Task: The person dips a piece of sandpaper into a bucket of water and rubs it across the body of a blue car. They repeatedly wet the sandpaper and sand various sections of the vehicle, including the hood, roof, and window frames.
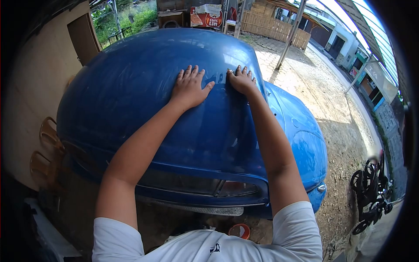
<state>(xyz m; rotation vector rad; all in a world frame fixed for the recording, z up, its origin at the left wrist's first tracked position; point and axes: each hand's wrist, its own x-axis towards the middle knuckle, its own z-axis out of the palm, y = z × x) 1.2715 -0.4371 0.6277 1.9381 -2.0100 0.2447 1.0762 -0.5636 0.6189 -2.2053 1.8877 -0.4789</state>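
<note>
The rounded blue roof of a car [131,105] fills the middle of the view. My left hand [190,89] lies flat on it, fingers stretched forward and thumb out to the right. A short gap to the right, my right hand [241,81] rests on the same roof near its front edge, fingers spread and thumb toward the left hand. Nothing shows in either hand; what is under the palms is hidden. Streaks and reflections mark the paint around both hands. Below my forearms runs the car's side window [179,181].
The blue hood [292,118] extends to the right. Brown chairs [51,133] stand by the left wall. A red bucket [239,231] is on the ground near me. A motorcycle or bicycle [371,187] stands at right. A metal post [291,35] rises beyond the car.
</note>
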